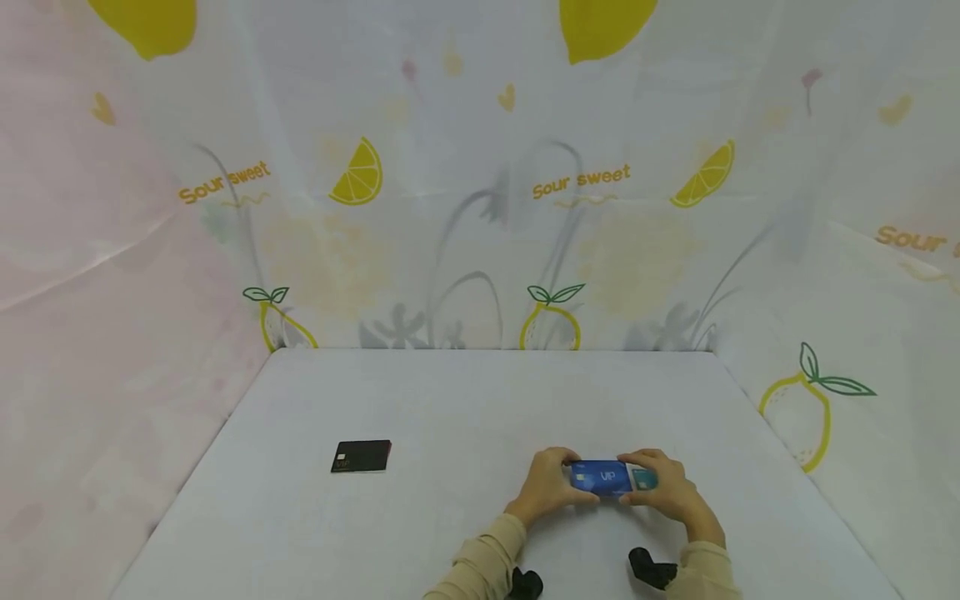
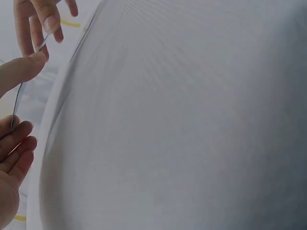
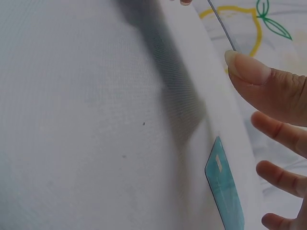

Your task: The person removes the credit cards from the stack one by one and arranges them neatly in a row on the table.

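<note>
A blue card [image 1: 600,477] marked "VIP" is held above the white table between both hands. My left hand [image 1: 551,482] pinches its left end; in the left wrist view the card [image 2: 18,100] appears as a thin edge between thumb and fingers. The right hand [image 1: 663,483] pinches the other end, and its thumb [image 3: 252,72] presses the card's edge in the right wrist view. On the table lies a teal card [image 3: 224,187], apart from the right fingers; in the head view it shows beyond the blue card's right end, partly hidden.
A black card [image 1: 362,456] with gold "VIP" lettering lies farther left, with a reddish edge showing at its right. White cloth covers the table [image 1: 450,400]. Lemon-printed curtains [image 1: 465,250] stand behind and at the sides. Black wrist devices [image 1: 651,568] sit near the sleeves.
</note>
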Available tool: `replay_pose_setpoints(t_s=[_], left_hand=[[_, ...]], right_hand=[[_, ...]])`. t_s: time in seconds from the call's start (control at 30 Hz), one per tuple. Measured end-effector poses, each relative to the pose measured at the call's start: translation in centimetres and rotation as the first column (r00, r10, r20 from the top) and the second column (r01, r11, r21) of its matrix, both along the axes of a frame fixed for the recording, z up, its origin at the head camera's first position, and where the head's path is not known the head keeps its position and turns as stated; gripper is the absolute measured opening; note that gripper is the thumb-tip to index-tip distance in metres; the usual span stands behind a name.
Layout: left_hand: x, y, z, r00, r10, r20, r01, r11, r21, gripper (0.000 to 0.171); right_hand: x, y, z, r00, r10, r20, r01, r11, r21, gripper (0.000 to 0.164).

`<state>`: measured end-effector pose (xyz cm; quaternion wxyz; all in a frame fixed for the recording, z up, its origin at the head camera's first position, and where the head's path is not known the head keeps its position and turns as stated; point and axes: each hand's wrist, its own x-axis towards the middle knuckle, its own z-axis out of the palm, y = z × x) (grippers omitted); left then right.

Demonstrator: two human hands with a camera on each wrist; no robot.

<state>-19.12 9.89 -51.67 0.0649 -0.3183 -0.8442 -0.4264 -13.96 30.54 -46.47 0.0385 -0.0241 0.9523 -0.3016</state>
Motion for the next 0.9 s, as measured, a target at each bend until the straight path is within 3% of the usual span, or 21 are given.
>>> replay_pose_setpoints(t_s=[0.3, 0.9], left_hand=[[0.1, 0.8, 0.1, 1.0, 0.016, 0.02, -0.015, 0.999, -0.044, 0.051], [0.0, 1.8, -0.2, 0.998, 0.061, -0.025, -0.063, 0.989, -0.13, 0.054]], right_hand=[[-0.2, 0.6, -0.5, 1.0, -0.018, 0.015, 0.017, 0.999, 0.037, 0.062], [-0.7, 1.3, -1.6, 1.0, -0.014, 0.009, 0.013, 0.998, 0.056, 0.062]])
